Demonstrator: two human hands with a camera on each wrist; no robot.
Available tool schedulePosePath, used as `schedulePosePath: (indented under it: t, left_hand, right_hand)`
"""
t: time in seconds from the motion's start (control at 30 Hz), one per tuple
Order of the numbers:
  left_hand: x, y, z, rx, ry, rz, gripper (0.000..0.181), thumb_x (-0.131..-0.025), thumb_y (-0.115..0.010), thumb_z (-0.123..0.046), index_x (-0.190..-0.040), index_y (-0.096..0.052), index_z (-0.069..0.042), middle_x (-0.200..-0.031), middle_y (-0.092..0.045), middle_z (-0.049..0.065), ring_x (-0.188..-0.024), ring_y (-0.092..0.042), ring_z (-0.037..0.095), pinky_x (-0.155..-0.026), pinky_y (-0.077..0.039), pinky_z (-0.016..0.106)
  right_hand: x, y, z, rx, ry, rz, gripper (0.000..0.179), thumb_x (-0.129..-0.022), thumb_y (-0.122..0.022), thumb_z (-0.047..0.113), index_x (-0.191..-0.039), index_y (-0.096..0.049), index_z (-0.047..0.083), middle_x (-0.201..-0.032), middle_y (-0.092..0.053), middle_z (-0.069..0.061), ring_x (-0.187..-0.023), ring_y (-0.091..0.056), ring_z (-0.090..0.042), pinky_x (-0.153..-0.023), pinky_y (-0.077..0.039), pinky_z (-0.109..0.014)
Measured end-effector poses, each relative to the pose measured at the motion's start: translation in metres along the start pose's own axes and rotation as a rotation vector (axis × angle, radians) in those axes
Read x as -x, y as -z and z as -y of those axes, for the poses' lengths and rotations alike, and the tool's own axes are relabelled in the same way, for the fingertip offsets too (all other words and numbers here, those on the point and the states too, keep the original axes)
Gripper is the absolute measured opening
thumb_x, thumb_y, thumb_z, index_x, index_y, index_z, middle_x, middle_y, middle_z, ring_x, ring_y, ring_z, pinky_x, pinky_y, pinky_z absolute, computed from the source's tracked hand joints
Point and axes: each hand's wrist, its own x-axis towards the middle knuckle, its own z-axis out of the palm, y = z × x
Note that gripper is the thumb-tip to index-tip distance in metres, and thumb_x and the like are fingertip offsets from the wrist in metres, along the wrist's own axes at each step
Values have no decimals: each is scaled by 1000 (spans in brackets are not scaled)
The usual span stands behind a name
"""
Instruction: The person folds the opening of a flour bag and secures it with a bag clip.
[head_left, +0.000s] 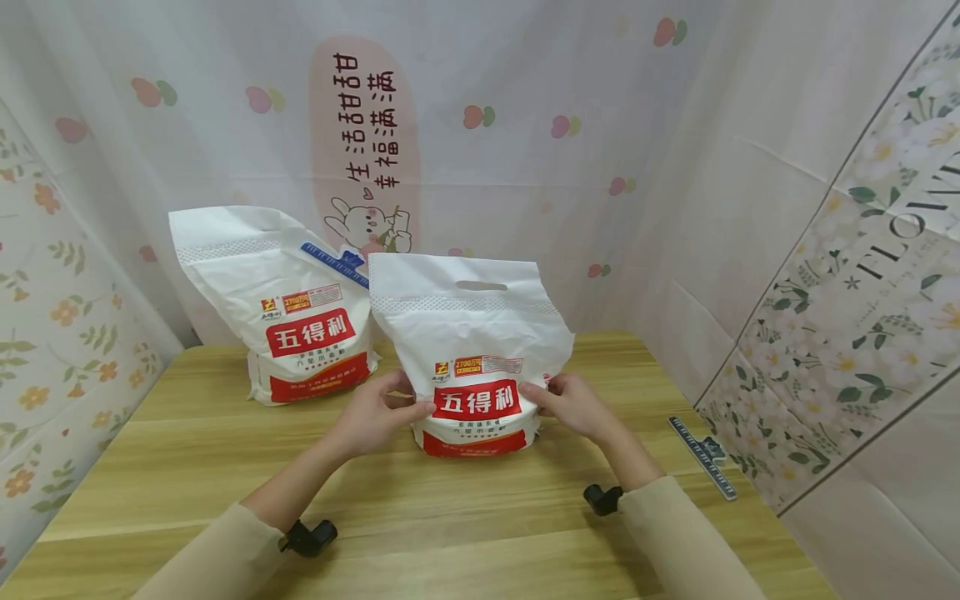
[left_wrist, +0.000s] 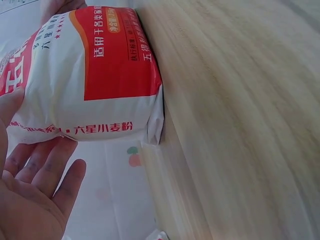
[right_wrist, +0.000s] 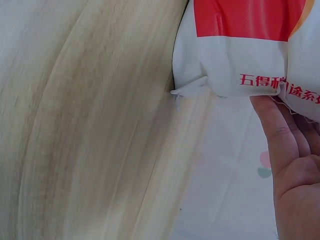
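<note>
White curtain [head_left: 510,183] printed with fruit, a rabbit and Chinese lettering hangs behind a wood-grain tabletop [head_left: 450,533]. From my remote seat I see both of the person's hands holding one white-and-red wheat flour bag [head_left: 480,333], which stands near the middle of the tabletop. I make out the left hand's [head_left: 378,414] grip as thumb on the printed front and fingers behind the bag's edge; the right hand [head_left: 576,407] has a similar grip on the opposite side, so each is as wide as the bag's edge between thumb and fingers. The bag's flat top, with its slotted handle, rises above them. Just beside it, to the left and farther back, I see a second flour bag [head_left: 307,333], a blue sealing clip [head_left: 335,264] along its sloping top. Well apart at the right, a grey sealing clip [head_left: 702,458] lies on the tabletop near the flowered curtain [head_left: 862,325].
</note>
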Motion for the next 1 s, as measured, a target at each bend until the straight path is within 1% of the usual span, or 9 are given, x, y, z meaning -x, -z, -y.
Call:
schedulePosePath:
  t: [0.1, 0.27, 0.37, 0.5, 0.63, 0.8, 1.0]
  left_hand:
    - [6, 4, 1, -12, 11, -9, 57, -97, -85, -42, -141, -68, -11, -137, -73, 13, -127, -74, 42, -99, -66, 51]
    - [14, 9, 3, -11, 27, -12, 59, -96, -85, -46, -141, -67, -12, -137, -73, 12, -128, -74, 43, -96, -67, 51]
    - [17, 12, 5, -12, 19, -14, 58, -96, -85, -46, -140, -68, -13, -136, -73, 12, -127, -74, 42, -95, -67, 50]
    - [21, 14, 6, 0, 0, -13, 56, -97, -85, -43, -140, -68, -11, -136, -73, 13, -126, -74, 43, -96, -67, 51]
    - [24, 16, 5, 3, -5, -11, 56, -98, -84, -41, -142, -67, -10, -137, -73, 15, -127, -74, 43, -97, -67, 52]
    - [26, 18, 6, -6, -1, -6, 60, -98, -84, -43, -145, -65, -11, -137, -72, 15, -127, -74, 43, -96, -67, 52]
    - [27, 21, 8, -8, -6, -4, 60, -98, -84, -42, -145, -65, -12, -136, -72, 15, -126, -74, 42, -96, -67, 51]
  right_hand:
    - [0, -3, 1, -21, 21, 23, 48, -108, -71, 41, -134, -70, 1, -129, -78, -16, -114, -76, -23, -97, -67, -47]
    - [0, -9, 5, -46, 34, 45, 47, -108, -71, 39, -135, -69, 1, -130, -78, -16, -114, -76, -23, -99, -66, -50]
    - [1, -11, 7, -55, 37, 51, 47, -108, -71, 39, -136, -68, 1, -130, -77, -17, -116, -76, -24, -100, -66, -51]
    - [2, -14, 9, -48, 32, 60, 48, -108, -71, 41, -137, -68, 3, -132, -77, -16, -117, -75, -24, -101, -65, -53]
    - [3, -16, 11, -40, 30, 65, 48, -108, -70, 42, -137, -68, 3, -132, -77, -15, -116, -75, -23, -101, -65, -53]
    - [3, -17, 10, -41, 31, 68, 47, -108, -70, 42, -135, -68, 3, -130, -78, -14, -113, -75, -22, -102, -64, -56]
    - [5, -21, 12, -39, 34, 64, 47, -107, -71, 43, -133, -70, 3, -128, -79, -13, -111, -75, -21, -101, -64, -57]
